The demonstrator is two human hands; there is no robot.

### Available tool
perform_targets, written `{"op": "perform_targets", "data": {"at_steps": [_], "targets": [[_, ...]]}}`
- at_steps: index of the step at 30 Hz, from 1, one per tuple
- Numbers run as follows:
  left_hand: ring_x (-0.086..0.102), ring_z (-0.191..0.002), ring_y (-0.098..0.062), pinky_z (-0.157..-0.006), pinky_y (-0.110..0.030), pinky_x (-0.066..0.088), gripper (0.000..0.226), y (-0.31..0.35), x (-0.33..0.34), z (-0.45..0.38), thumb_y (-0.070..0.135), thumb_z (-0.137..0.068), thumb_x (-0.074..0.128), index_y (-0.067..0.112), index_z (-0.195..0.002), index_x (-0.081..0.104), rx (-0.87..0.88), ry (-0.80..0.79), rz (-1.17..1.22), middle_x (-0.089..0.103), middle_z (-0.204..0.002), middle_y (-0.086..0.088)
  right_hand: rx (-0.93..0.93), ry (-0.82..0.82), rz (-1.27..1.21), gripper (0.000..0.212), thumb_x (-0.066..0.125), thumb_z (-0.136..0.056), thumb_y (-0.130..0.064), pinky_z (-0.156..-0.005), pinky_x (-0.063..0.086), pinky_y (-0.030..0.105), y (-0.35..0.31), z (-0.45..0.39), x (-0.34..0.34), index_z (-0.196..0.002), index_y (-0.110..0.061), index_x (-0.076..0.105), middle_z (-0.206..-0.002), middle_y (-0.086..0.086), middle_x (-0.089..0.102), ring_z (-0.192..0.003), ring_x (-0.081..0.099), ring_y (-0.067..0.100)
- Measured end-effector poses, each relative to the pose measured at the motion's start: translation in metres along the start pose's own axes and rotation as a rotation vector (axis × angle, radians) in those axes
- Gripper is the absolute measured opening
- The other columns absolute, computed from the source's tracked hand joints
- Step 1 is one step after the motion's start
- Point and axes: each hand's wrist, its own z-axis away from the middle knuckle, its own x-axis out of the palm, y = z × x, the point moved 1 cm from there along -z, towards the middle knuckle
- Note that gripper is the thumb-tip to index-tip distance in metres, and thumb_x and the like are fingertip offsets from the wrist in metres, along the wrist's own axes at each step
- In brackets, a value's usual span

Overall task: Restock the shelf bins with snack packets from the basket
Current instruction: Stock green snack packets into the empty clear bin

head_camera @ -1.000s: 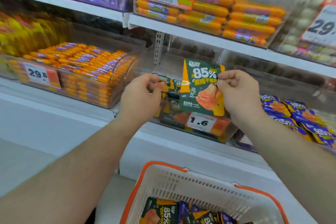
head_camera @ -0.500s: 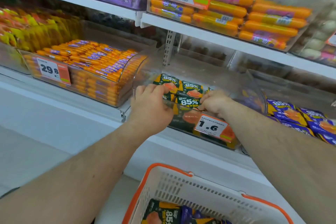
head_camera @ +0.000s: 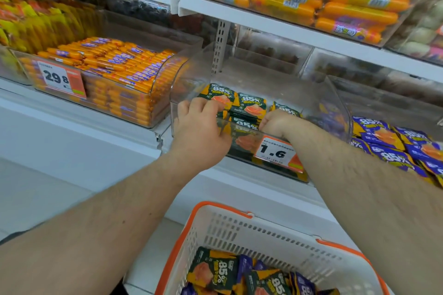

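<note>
While your arms reach over the basket (head_camera: 242,230), both hands sit at the front of the clear bin (head_camera: 335,105) tagged 1.6. Your left hand (head_camera: 200,128) curls its fingers over the bin's front lip onto the green packets (head_camera: 249,105) inside. Your right hand (head_camera: 278,122) is bent down among those packets; whether it pinches one, you cannot tell. More packets (head_camera: 215,270), green and purple, lie in the basket below. Purple packets (head_camera: 388,143) fill the bin to the right.

Orange sausage sticks (head_camera: 115,60) fill bin left, price tag 29.8 (head_camera: 57,78); bigger orange sausages (head_camera: 335,2) on upper shelf; purple packets (head_camera: 393,143) right.
</note>
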Motion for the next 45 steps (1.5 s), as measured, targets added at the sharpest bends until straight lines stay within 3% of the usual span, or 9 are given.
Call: {"op": "perform_targets", "data": {"at_steps": [7,14,19,26,30,34,39,42,45], "targets": [[0.049,-0.098,-0.027,-0.081,-0.04,0.046,0.036,0.019,0.013,0.02,0.013,-0.072,0.061,0.009,-0.107,0.057,0.231,0.019,0.19,0.045,-0.11,-0.006,-0.056,0.237,-0.053,0.02,0.065,-0.085,-0.019,-0.054,0.041,0.024,0.008,-0.004,-0.003,-0.068,-0.013,0.056,-0.072,0.003,0.055,-0.066,0.051,0.018],[0.051,-0.1,-0.015,-0.085,-0.028,0.043,0.045,0.014,0.034,0.036,0.028,-0.092,0.058,0.022,-0.135,0.044,0.088,-0.853,-0.024,0.051,-0.122,0.003,-0.88,1.22,-0.511,0.013,0.065,-0.079,0.001,-0.059,0.036,0.022,0.008,0.091,0.017,-0.069,-0.002,0.057,-0.067,0.008,0.052,-0.06,0.044,0.015],[0.051,-0.112,-0.019,-0.088,-0.03,0.042,0.048,0.021,0.053,0.074,0.037,-0.098,0.05,0.02,-0.143,0.044,0.268,-1.435,-0.508,0.053,-0.135,-0.002,-0.48,0.732,-0.754,0.015,0.064,-0.081,-0.005,-0.055,0.038,0.026,0.067,0.089,0.135,-0.07,-0.009,0.055,-0.063,0.002,0.052,-0.058,0.047,0.016],[0.055,-0.106,-0.017,-0.088,-0.032,0.047,0.039,0.02,0.084,0.084,0.035,-0.098,0.049,0.023,-0.135,0.053,0.308,-1.429,-0.485,0.056,-0.129,0.001,0.122,-0.084,-0.292,0.004,0.058,-0.09,-0.023,-0.071,0.054,0.033,0.177,0.07,0.299,-0.093,-0.022,0.059,-0.09,-0.001,0.062,-0.088,0.062,0.022],[0.055,-0.098,-0.015,-0.076,-0.028,0.045,0.037,0.021,0.096,0.081,0.035,-0.097,0.049,0.024,-0.133,0.052,0.313,-1.417,-0.498,0.056,-0.118,0.004,0.278,-0.314,0.022,0.088,0.061,-0.08,-0.067,-0.104,0.044,0.041,0.206,0.086,0.343,-0.147,-0.017,0.033,-0.153,0.011,0.031,-0.137,0.038,0.029],[0.051,-0.101,-0.016,-0.082,-0.029,0.044,0.04,0.026,0.108,0.084,0.033,-0.097,0.049,0.023,-0.136,0.051,0.331,-1.436,-0.493,0.055,-0.13,0.0,0.26,-0.388,0.006,0.123,0.063,-0.068,-0.08,-0.121,0.016,0.046,0.208,0.095,0.364,-0.156,-0.013,0.008,-0.164,0.009,-0.005,-0.151,-0.002,0.028],[0.056,-0.109,-0.018,-0.094,-0.035,0.049,0.04,0.033,0.11,0.081,0.035,-0.097,0.047,0.022,-0.135,0.052,0.363,-1.44,-0.491,0.056,-0.13,0.0,0.212,-0.334,-0.043,0.087,0.069,-0.078,-0.055,-0.115,0.031,0.044,0.195,0.099,0.368,-0.144,-0.013,0.031,-0.158,0.009,0.021,-0.147,0.017,0.03],[0.058,-0.107,-0.019,-0.093,-0.038,0.05,0.039,0.035,0.11,0.078,0.036,-0.096,0.048,0.022,-0.133,0.054,0.371,-1.436,-0.502,0.058,-0.124,0.001,0.134,-0.413,-0.073,0.034,0.059,-0.092,-0.025,-0.081,0.053,0.038,0.19,0.101,0.351,-0.123,-0.014,0.048,-0.118,0.008,0.056,-0.112,0.056,0.028],[0.059,-0.106,-0.019,-0.091,-0.037,0.05,0.038,0.034,0.106,0.072,0.035,-0.097,0.049,0.02,-0.131,0.056,0.375,-1.41,-0.493,0.061,-0.121,0.0,0.043,-0.399,-0.027,0.019,0.051,-0.095,-0.006,-0.052,0.041,0.029,0.188,0.095,0.32,-0.112,-0.013,0.055,-0.09,0.005,0.057,-0.084,0.062,0.026]]}}
